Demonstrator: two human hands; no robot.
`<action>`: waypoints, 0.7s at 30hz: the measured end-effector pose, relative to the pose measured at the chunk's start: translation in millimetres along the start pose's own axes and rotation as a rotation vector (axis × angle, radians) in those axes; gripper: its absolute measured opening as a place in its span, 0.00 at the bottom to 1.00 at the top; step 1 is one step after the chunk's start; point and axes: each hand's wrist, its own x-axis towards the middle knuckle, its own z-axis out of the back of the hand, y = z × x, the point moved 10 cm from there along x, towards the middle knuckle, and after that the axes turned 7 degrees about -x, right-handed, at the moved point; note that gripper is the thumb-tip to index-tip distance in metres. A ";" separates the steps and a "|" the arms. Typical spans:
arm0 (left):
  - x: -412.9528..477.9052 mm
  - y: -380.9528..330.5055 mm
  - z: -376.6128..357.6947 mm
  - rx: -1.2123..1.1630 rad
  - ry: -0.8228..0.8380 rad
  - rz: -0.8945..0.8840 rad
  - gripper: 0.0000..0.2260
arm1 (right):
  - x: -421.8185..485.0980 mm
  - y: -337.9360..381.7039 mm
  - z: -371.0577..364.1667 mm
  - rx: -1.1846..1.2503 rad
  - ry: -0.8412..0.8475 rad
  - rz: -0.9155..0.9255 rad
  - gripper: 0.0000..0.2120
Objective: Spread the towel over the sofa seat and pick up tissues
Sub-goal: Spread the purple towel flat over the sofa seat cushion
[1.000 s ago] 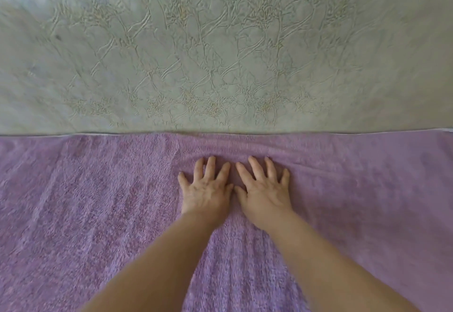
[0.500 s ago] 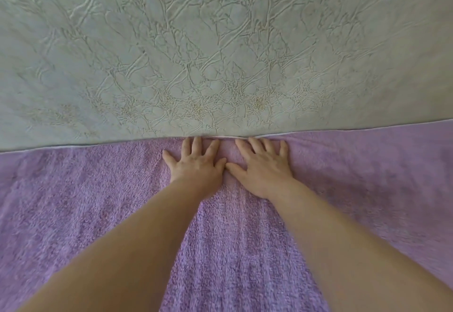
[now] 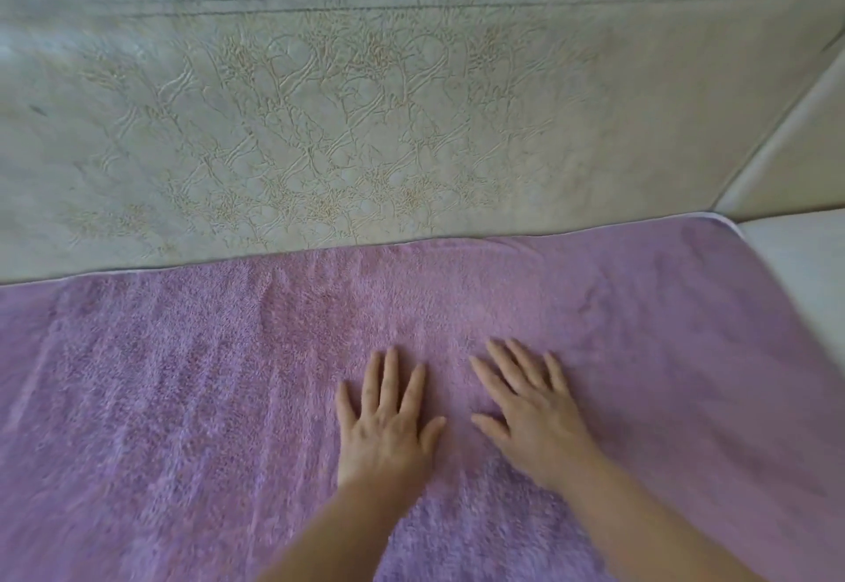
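Two bare arms (image 3: 347, 531) reach in from the near side, and both hands lie flat on the towel (image 3: 183, 398). The left hand (image 3: 388, 430) is palm down with its fingers (image 3: 391, 376) straight and spread a little, and it holds nothing. The right hand (image 3: 532, 421) is just beside it and lies the same way, with its fingers (image 3: 516, 366) long and fanned out and nothing in its grip. A small bit of towel shows between the two thumbs. The towel is purple and fluffy, and looks a bit pinker toward the right. It is laid out over the sofa seat (image 3: 804, 270) and covers almost all of the seat that I can see. The fluff has long streaks on the left part and a few soft wrinkles near the far right corner. The towel's far edge has a thin white trim and lies right along the bottom of the sofa back (image 3: 320, 124). Its far right corner is rounded, and past that corner a pale strip of bare seat shows. Farther off stands the sofa back, pale grey-green like old leather. Its middle is full of cracks and crinkly lines with a yellowish colour. Higher up, two dark stitched lines (image 3: 411, 3) run from side to side. At the far right another pale cushion (image 3: 786, 161) meets the back along a slanted line.
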 end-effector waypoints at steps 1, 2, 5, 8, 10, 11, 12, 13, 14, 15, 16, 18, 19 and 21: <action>-16.0 -12.5 -11.5 -0.003 0.022 -0.048 0.29 | -18.0 -27.4 -8.2 0.039 0.044 -0.202 0.31; -30.4 -21.5 -19.5 0.017 0.041 -0.068 0.27 | -40.9 -55.7 -15.0 0.078 0.062 -0.439 0.31; -67.9 -51.1 -30.8 -0.001 0.083 -0.103 0.25 | -93.7 -49.8 -7.9 0.120 0.033 -0.503 0.32; -91.2 -76.0 -37.9 0.053 0.146 -0.165 0.25 | -143.2 5.4 -23.8 -0.003 0.102 -0.102 0.30; -109.8 -83.7 -43.7 0.105 0.233 -0.167 0.26 | -189.7 -49.0 -38.4 0.088 0.205 -0.441 0.33; -119.5 -86.6 -45.7 0.120 0.249 -0.165 0.26 | -221.5 -83.7 -42.1 0.114 0.193 -0.694 0.34; -128.5 -89.0 -49.9 0.116 0.266 -0.153 0.26 | -249.2 -101.2 -43.2 0.136 0.190 -0.825 0.34; -140.5 -96.4 -52.2 0.110 0.275 -0.149 0.26 | -270.7 -101.6 -40.1 0.129 0.156 -0.837 0.33; -147.9 -99.4 -54.4 0.102 0.275 -0.139 0.26 | -272.6 -86.9 -32.8 0.104 0.098 -0.738 0.31; -157.0 -104.9 -58.1 0.090 0.282 -0.133 0.26 | -273.4 -57.2 -29.9 0.114 0.092 -0.557 0.30; -168.0 -115.9 -61.6 0.075 0.288 -0.148 0.26 | -280.7 -19.1 -28.4 0.121 0.083 -0.353 0.29; -185.8 -133.1 -67.8 0.069 0.307 -0.189 0.26 | -300.1 19.4 -29.9 0.095 0.090 -0.144 0.27; -194.7 -138.9 -71.5 0.086 0.324 -0.205 0.26 | -312.4 7.1 -36.4 0.109 0.108 -0.197 0.26; -206.1 -140.5 -79.8 0.117 0.345 -0.195 0.25 | -343.9 -50.4 -51.3 0.155 0.139 -0.514 0.26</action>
